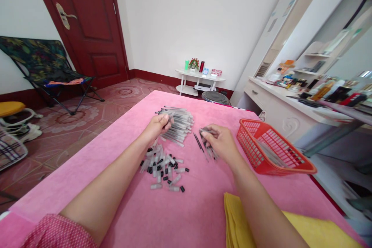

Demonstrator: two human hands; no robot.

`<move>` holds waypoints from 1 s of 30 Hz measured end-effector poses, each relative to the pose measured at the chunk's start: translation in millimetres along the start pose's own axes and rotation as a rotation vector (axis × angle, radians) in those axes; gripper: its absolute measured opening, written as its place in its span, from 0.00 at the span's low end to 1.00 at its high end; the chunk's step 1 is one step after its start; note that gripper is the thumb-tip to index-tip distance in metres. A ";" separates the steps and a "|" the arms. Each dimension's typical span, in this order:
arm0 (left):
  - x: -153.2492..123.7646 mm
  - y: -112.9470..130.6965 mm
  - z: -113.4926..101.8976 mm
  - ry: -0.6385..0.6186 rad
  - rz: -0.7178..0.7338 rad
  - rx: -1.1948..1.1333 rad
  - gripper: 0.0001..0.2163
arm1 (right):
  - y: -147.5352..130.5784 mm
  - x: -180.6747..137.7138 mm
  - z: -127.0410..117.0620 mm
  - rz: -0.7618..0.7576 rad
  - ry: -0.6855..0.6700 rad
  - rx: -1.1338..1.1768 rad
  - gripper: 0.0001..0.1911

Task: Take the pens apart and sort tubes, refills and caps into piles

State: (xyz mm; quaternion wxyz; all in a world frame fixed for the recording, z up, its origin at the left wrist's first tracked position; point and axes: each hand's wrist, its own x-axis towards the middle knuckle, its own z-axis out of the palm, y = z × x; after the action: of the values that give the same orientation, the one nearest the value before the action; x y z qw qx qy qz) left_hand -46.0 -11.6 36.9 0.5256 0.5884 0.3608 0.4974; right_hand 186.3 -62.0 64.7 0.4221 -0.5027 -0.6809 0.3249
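Observation:
My left hand (159,126) is closed in a pinch at the left edge of a pile of clear pen barrels (180,126). A small greyish piece shows at its fingertips, too blurred to name. Across from it, my right hand (220,139) is curled, thumb against fingers, over a small dark bundle of thin pen parts; its fingers partly hide them. Beside that hand two dark, thin pen refills (199,142) lie on the pink cloth (139,205). Nearer to me is a loose heap of clear pen caps (157,164) with black ends.
A red plastic basket (252,157) with long clear pieces inside stands at the right. Folded yellow cloth (235,221) lies under my right forearm. Beyond the table are a white dresser (279,112), a small white shelf table (186,73) and a folding chair (40,62).

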 end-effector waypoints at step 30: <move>-5.6 -1.3 37.5 0.129 -0.090 -0.593 0.10 | 8.0 -5.4 41.4 0.127 -0.039 0.234 0.11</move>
State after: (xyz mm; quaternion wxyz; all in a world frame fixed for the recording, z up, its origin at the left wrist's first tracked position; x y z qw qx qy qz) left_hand -11.1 -26.4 36.2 0.6718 0.3600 0.2585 0.5935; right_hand 152.9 -65.6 38.6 0.4430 -0.4857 -0.6133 0.4378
